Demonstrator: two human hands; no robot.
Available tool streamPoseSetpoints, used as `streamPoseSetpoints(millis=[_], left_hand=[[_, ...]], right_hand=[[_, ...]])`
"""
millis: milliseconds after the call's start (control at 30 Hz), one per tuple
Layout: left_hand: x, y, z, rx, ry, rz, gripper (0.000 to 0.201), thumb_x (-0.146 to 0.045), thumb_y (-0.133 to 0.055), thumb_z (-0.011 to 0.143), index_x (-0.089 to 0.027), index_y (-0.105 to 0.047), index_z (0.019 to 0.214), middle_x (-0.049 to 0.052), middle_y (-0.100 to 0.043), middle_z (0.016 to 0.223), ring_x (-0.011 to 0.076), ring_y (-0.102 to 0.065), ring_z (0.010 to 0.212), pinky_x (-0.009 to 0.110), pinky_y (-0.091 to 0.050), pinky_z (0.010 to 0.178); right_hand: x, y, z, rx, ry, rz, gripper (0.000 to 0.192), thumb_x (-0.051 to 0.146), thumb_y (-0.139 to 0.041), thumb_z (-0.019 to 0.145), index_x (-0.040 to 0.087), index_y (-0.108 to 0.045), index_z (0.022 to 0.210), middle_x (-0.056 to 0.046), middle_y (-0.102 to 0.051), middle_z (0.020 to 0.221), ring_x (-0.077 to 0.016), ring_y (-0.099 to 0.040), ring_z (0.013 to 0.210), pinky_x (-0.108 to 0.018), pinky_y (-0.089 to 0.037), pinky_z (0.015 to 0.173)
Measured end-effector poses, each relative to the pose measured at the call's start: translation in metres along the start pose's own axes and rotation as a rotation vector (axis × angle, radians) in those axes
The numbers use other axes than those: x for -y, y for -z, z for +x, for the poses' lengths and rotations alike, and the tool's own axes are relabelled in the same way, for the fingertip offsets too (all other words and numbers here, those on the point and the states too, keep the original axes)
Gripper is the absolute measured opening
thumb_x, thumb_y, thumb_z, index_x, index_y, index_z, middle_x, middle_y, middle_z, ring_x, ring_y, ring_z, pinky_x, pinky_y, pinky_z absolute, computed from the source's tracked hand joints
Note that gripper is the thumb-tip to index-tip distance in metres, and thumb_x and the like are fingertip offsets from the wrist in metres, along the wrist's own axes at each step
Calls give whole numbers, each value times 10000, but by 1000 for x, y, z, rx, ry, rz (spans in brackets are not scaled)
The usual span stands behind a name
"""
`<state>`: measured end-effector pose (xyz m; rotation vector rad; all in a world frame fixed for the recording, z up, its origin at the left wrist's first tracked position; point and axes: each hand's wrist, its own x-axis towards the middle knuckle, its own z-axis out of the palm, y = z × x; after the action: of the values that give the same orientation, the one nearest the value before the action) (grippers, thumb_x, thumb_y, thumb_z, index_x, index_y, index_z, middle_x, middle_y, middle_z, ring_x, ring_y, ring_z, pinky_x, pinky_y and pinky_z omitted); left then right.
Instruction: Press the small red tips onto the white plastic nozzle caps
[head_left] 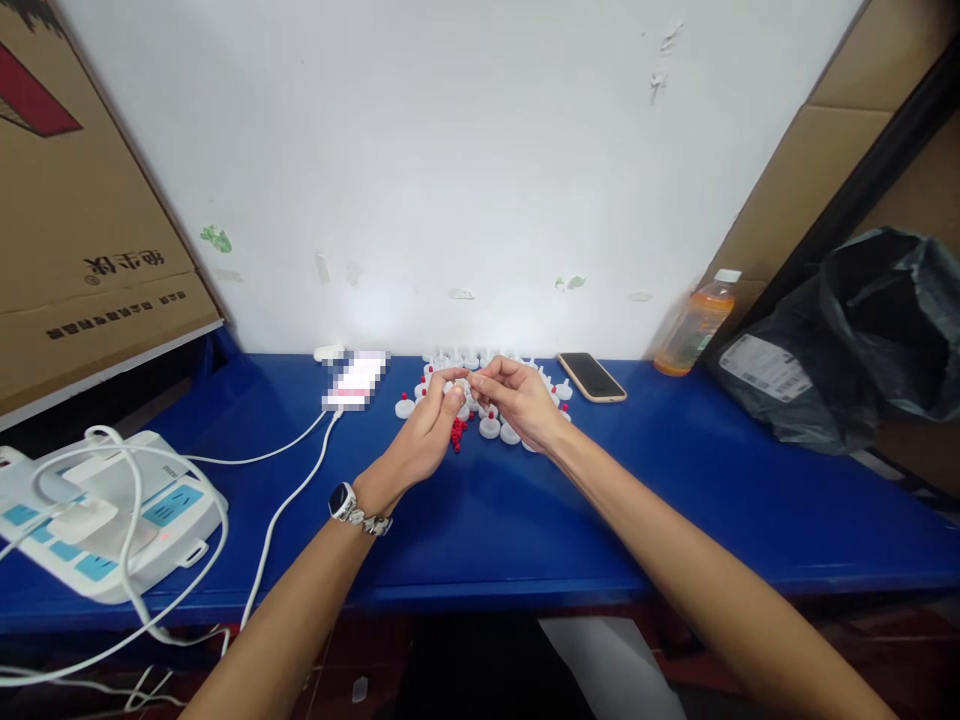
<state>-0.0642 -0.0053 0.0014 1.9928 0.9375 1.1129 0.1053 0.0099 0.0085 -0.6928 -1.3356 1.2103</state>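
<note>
My left hand (429,430), with a watch on its wrist, and my right hand (517,398) meet over a blue table (480,520). Their fingertips pinch one small white cap (459,385) between them. Under and behind the hands lie several white caps (489,428), some topped with red. A heap of tiny red beads (457,433) sits just beside my left hand. What exactly each hand holds is too small to see clearly.
A phone (591,377) lies face up right of the caps, an orange drink bottle (694,326) beyond it, and a black plastic bag (855,340) at far right. A white power strip (97,515) with cables sits left. Cardboard boxes (82,230) lean on both sides.
</note>
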Motion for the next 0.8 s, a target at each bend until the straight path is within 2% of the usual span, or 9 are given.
streamPoseSetpoints(millis=[100, 167, 267, 400, 533, 600, 667, 733, 800], left_hand=[[4, -5, 1, -22, 19, -114, 479, -570, -282, 1019, -223, -473, 1289, 72, -617, 1167, 187, -596, 1065, 349, -482, 961], [6, -8, 1, -21, 32, -172, 492, -589, -292, 1011, -223, -496, 1269, 54, -608, 1029, 168, -586, 924, 316, -509, 832], [6, -12, 3, -5, 51, -271, 525, -615, -298, 997, -212, -505, 1263, 4, -494, 787, 144, -483, 686, 281, -467, 632], [6, -16, 7, 20, 65, -390, 543, -635, -324, 981, -212, -517, 1262, -23, -403, 710, 132, -416, 597, 279, -433, 565], [7, -13, 10, 18, 118, -321, 600, -629, -249, 995, -215, -481, 1362, 30, -546, 794, 170, -540, 692, 317, -485, 629], [8, -6, 10, -33, 131, -112, 616, -635, -247, 994, -226, -447, 1409, 85, -635, 982, 222, -611, 907, 371, -513, 782], [10, 4, 9, -139, 109, 123, 601, -637, -267, 992, -244, -440, 1412, 112, -622, 1210, 262, -567, 1155, 431, -462, 969], [12, 14, 9, -245, 91, 256, 564, -618, -229, 1005, -246, -491, 1338, 107, -606, 1259, 260, -531, 1220, 452, -410, 1043], [14, 21, 10, -302, 73, 301, 544, -586, -182, 1021, -234, -561, 1191, 96, -630, 1177, 244, -553, 1162, 436, -418, 1028]], right_hand=[[1, -2, -1, 23, 48, -32, 398, 493, -837, 684, 208, -563, 721, 31, -617, 654, -118, -549, 632, -270, -444, 635], [4, -3, -2, 11, 54, -58, 412, 508, -840, 673, 213, -554, 701, 27, -620, 648, -126, -557, 637, -276, -456, 636], [10, -5, -4, -7, 66, -111, 423, 530, -839, 662, 219, -552, 676, 15, -640, 655, -144, -582, 648, -296, -483, 643], [15, -8, -7, 34, 106, -122, 379, 508, -825, 692, 217, -583, 685, 0, -672, 680, -160, -626, 651, -327, -522, 667], [15, -9, -9, 54, 123, -156, 323, 490, -777, 755, 216, -609, 725, -15, -692, 695, -181, -655, 657, -344, -532, 666], [13, -5, -9, 38, 127, -238, 301, 478, -753, 782, 209, -626, 740, -20, -693, 707, -173, -644, 665, -326, -515, 661], [9, 0, -9, 26, 110, -381, 276, 460, -729, 806, 200, -649, 762, -14, -681, 701, -151, -602, 633, -295, -476, 621], [6, 5, -10, 84, 77, -563, 225, 408, -692, 841, 190, -679, 785, -5, -671, 690, -132, -559, 601, -272, -431, 592], [3, 9, -10, 205, 69, -764, 168, 318, -652, 868, 186, -703, 778, -2, -671, 687, -128, -552, 615, -267, -407, 616]])
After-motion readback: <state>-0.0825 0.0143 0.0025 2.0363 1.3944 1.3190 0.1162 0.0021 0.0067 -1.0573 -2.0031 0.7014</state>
